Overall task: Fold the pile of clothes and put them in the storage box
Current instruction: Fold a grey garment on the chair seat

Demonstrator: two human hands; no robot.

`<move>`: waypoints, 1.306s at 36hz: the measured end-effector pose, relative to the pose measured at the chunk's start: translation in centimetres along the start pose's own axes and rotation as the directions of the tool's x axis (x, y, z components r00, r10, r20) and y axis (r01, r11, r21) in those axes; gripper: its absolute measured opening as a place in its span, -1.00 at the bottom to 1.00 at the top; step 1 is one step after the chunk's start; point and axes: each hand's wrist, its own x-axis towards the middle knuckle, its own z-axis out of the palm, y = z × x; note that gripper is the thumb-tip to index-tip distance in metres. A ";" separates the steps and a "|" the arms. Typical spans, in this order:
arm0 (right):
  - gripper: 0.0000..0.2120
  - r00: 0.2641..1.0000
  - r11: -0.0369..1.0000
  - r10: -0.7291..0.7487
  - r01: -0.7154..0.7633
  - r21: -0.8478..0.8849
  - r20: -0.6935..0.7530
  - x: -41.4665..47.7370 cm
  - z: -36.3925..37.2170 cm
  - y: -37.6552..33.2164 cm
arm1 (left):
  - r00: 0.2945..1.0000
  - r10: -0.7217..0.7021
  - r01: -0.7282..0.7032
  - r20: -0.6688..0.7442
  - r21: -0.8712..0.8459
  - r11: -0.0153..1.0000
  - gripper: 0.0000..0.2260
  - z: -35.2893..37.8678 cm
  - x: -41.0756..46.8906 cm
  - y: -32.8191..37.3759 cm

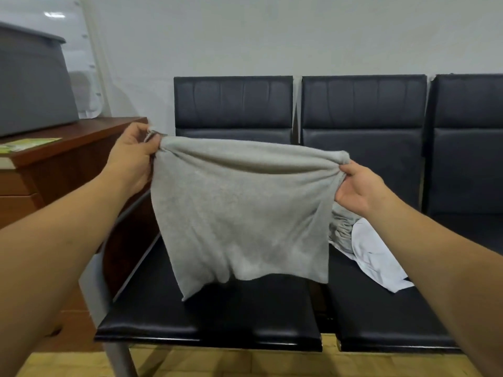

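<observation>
The left hand pinches one top corner of a grey garment with curled fingers, and the right hand pinches the other top corner. The garment hangs spread between them, above the black surface. At 4 o'clock from it, the rest of the clothes lie on this surface. At 10 o'clock, the grey storage box stands on a wooden surface

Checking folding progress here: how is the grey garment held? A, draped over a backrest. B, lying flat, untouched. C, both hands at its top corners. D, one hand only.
C: the left hand and right hand each grip a top corner of the grey garment, which hangs between them.
</observation>
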 end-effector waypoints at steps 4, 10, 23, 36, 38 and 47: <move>-0.81 0.995 0.990 0.099 -0.101 -0.100 -0.023 0.4 0.3 0.2 | 0.996 -0.094 0.093 -0.004 0.124 0.988 -0.85 -0.1 0.3 -0.4; -0.77 0.988 0.980 0.130 -0.115 -0.164 0.082 0.3 0.5 0.0 | 0.938 -0.343 0.341 -0.050 -0.046 0.939 -0.88 -1.0 1.0 -0.8; -0.82 0.987 0.977 0.013 -0.047 -0.207 -0.159 1.1 -0.2 1.1 | 0.950 -0.300 0.310 0.081 -0.190 0.931 -0.69 -3.0 0.4 -1.1; -0.64 0.982 0.995 -0.024 0.041 0.088 -0.190 3.3 0.8 2.0 | 1.000 -0.023 0.012 0.005 0.720 0.694 -0.77 -3.7 2.4 -3.0; -0.65 0.983 0.998 -0.040 0.046 0.030 -0.179 3.7 1.0 2.1 | 0.999 0.005 -0.029 0.033 0.766 0.642 -0.80 -3.8 3.3 -3.3; -0.83 0.972 0.498 -0.228 0.067 -0.864 -0.056 6.9 1.2 2.6 | 0.993 0.091 -0.107 0.073 0.876 0.470 -0.84 -4.2 7.0 -4.7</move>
